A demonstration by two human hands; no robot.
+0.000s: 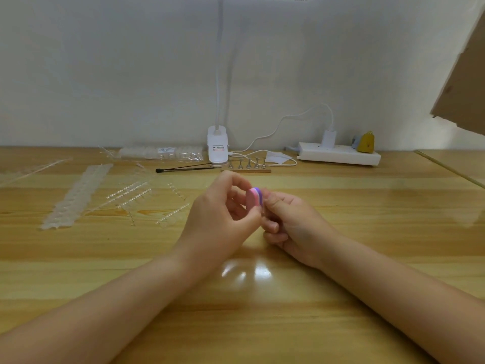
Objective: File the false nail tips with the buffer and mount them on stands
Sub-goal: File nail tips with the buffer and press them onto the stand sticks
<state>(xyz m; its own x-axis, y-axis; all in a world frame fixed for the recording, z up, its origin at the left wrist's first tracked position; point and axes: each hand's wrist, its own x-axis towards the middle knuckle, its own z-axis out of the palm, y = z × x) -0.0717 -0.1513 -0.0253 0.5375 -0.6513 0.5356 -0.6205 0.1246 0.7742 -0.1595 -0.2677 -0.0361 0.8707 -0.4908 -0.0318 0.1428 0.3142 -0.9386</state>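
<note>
Buffer (254, 197), a small oval block, pink face with white and purple layers, is held on edge above the middle of the table (341, 258), between the two hands. It is pinched by the left hand (220, 214): thumb below, forefinger curled over the top, other fingers loosely bent behind. Right hand (291, 224) is curled into a loose fist just beside the buffer, thumb and forefinger tip pressed together against the buffer's purple side. A nail tip may be pinched there, but it is too small and blurred to be made out. Both forearms are laid on the wood.

Stands (247, 164), a row of five small metal pegs on a wooden strip, are set toward the far edge, behind the hands. No tips can be seen on them.

Clear plastic strips of nail tips (76, 195) are spread over the left half of the table, with loose clear sprues (147, 198) nearer the middle. A clear packet (162, 153) lies along the far edge at left. A white clip lamp base (217, 147) is placed at the far edge, centre, with a thin black tool (183, 168) lying before it. A white power strip (338, 153) with a plugged charger sits at the far edge, right of centre.
</note>
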